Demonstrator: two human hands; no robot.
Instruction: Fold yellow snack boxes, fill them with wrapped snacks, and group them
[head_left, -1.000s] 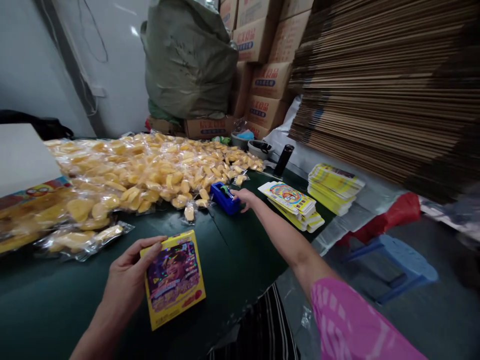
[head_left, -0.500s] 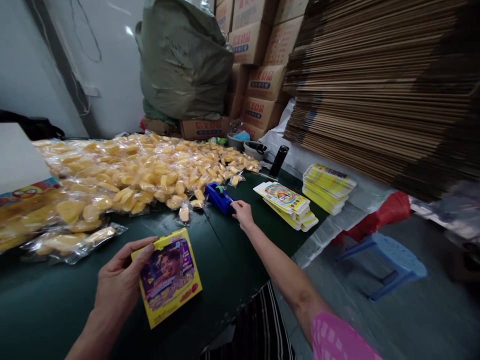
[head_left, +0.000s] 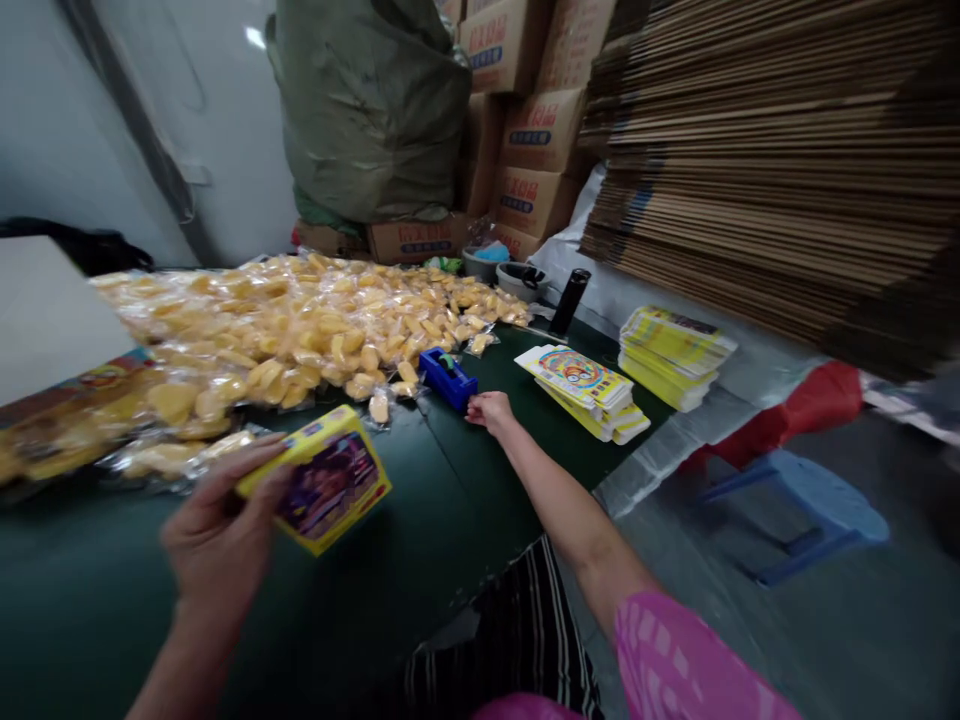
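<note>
Newly tipped, the yellow box (head_left: 332, 488) slants lengthwise toward lower right.

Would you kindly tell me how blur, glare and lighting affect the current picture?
Head view: blur softens the left hand and the printed yellow cardboard box; glare speckles the clear plastic wrappers; a bright spot marks the pale wall; the brown cardboard stack falls dark toward its right end.

Toward twelve and one o'clock, stacked brown cartons (head_left: 544, 130) carry red Chinese characters, the last two reading "食品", above blue bands whose white characters are too small to read. The lettering on the yellow box (head_left: 330, 485) at eight o'clock is blurred; that on the yellow flat packs (head_left: 577, 378) at three is illegible.
</note>
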